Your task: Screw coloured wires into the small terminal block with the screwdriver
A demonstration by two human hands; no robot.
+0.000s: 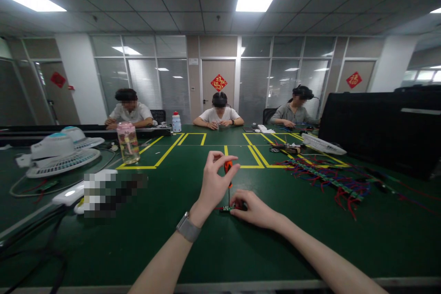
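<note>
An upright screwdriver (228, 180) with an orange and black handle stands in front of me, its thin shaft pointing down at a small green circuit board (225, 209). My left hand (216, 179), with a grey-strapped watch at the wrist, is curled about the handle, index finger and thumb near its top. Low on the table, my right hand (253, 209) pinches the board's right end, fingertips close to the shaft. Short red wires show at the board's ends. The fingertips partly cover the board, so its right end is hidden.
A long row of wired circuit boards (330, 181) lies to the right, near a black case (379, 128). To the left are white fan-like devices (62, 154), a pink-lidded bottle (127, 144) and black cables (51, 239). Three people sit across the green table (165, 257).
</note>
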